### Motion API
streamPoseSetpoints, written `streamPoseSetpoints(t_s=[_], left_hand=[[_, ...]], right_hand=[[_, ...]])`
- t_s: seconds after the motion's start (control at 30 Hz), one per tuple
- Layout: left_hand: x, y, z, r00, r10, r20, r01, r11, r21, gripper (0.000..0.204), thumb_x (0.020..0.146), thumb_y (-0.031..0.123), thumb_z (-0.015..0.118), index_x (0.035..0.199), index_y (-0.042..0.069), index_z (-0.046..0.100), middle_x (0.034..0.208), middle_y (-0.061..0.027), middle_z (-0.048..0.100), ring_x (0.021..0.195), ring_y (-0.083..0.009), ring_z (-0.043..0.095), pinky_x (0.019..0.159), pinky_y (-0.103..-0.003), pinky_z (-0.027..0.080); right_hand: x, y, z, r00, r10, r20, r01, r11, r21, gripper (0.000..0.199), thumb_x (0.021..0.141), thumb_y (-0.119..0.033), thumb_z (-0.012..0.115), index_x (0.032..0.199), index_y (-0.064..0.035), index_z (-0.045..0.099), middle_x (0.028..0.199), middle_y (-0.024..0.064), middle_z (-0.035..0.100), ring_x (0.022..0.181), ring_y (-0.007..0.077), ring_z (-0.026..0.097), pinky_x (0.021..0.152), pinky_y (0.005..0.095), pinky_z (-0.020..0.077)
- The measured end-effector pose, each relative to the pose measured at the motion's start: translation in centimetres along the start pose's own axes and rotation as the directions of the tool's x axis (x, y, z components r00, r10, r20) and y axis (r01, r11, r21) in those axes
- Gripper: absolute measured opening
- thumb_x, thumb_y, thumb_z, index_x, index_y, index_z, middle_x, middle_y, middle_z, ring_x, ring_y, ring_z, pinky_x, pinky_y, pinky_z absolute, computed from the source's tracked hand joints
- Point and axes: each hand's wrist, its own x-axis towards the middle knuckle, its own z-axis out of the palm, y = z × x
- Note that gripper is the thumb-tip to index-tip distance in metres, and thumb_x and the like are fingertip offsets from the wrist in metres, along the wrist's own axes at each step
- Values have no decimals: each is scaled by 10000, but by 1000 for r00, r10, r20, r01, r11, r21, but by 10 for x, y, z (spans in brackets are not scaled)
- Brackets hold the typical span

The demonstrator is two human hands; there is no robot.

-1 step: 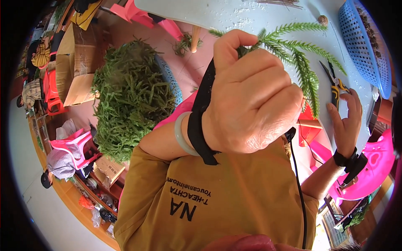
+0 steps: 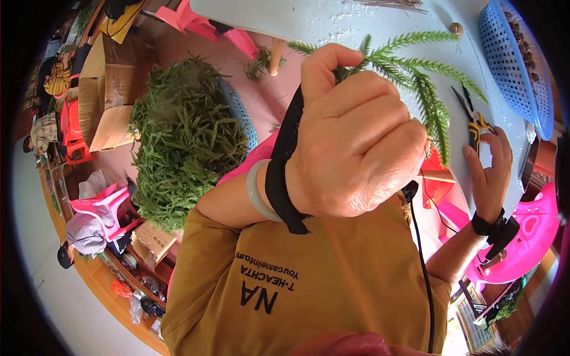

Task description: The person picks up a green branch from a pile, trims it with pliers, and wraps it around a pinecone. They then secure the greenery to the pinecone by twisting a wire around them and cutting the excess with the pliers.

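Observation:
My left hand [image 2: 356, 142] is raised close in front of my chest, its fingers curled round a green artificial pine sprig [image 2: 427, 98]. Several needle-covered twigs fan out to the right past the knuckles; the gripped stem and the fingertips are hidden behind the hand. A pair of pliers [image 2: 473, 115] with yellow and black handles lies on the pale table [image 2: 285, 16], jaws pointing away. At the table's right side, my right hand [image 2: 493, 169] has thumb and fingers apart, the fingertips right by the plier handles. Whether they touch the handles, I cannot tell.
A blue basket [image 2: 516, 77] of brown cones stands at the far right, with one loose cone [image 2: 456, 29] beside it. On the left, a heap of green sprigs [image 2: 184, 142] fills another blue basket [image 2: 240, 113]. Beyond are a cardboard box [image 2: 110, 89] and pink stools [image 2: 107, 207].
The sprig has turned slightly in my left hand, its short upper tip standing more upright. My right hand and the pliers look nearly the same.

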Motion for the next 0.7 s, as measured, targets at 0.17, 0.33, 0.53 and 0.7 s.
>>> streamPoseSetpoints(t_s=[0.17,0.33,0.53,0.7], left_hand=[[-2,-5,2,999,-32,-19,32,999,-45,184,557,40,702,669,79,562,629,10,492,595,-182,502,767,-407,354],[4,-2,-10,991,-50,124,58,996,-62,175,671,1,729,789,66,617,664,-3,582,628,-191,570,772,-401,407],[1,-6,-11,991,-48,127,52,998,-26,189,677,-3,731,810,61,613,680,-12,597,645,-197,578,783,-399,409],[3,-10,-10,997,-33,67,33,999,8,187,685,9,736,816,63,614,685,-12,599,649,-198,578,782,-403,410]], right_hand=[[3,-4,-11,995,-13,98,28,988,-152,333,750,-198,743,989,-27,585,1204,203,549,1100,355,523,954,435,379],[7,-8,-25,994,-42,105,36,998,54,271,751,-133,723,959,-27,587,1129,168,571,955,335,559,860,395,430],[3,6,-26,984,125,127,-174,824,539,321,776,-129,704,1041,-5,572,1148,174,553,991,276,552,893,390,411],[-4,-8,-34,963,-122,238,-224,122,967,405,797,-253,702,1081,4,571,1189,229,516,1055,290,527,944,407,393]])
